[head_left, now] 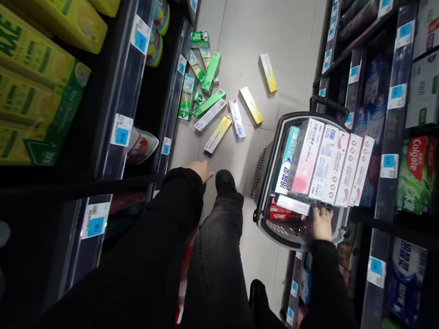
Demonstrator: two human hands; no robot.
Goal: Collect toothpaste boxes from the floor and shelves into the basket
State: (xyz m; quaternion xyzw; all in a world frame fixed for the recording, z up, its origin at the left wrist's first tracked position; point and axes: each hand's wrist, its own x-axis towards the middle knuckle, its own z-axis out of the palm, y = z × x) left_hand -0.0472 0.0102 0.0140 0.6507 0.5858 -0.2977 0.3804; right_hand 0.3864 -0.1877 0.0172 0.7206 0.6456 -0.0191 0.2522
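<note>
Between two shelves point(124, 88), a grey basket point(260, 175) carries a row of pink-and-white boxes point(334, 164). This row seems to reach past the basket's right side, so a push could, I think, make the outermost box slide off. Also the scattered cartons point(209, 103) could be crushed by a careless step of the shoe point(224, 179). With the arm stretched forward, the right hand point(322, 223) is at the near ends of the row; whether it grips, I cannot tell. The left hand point(201, 170) hangs low, just beside a yellow-and-white carton point(217, 136) but apart from it; its grip is also unclear.

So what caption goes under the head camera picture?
Between shop shelves: right hand at a loaded basket, left hand near boxes scattered on the floor.
</note>
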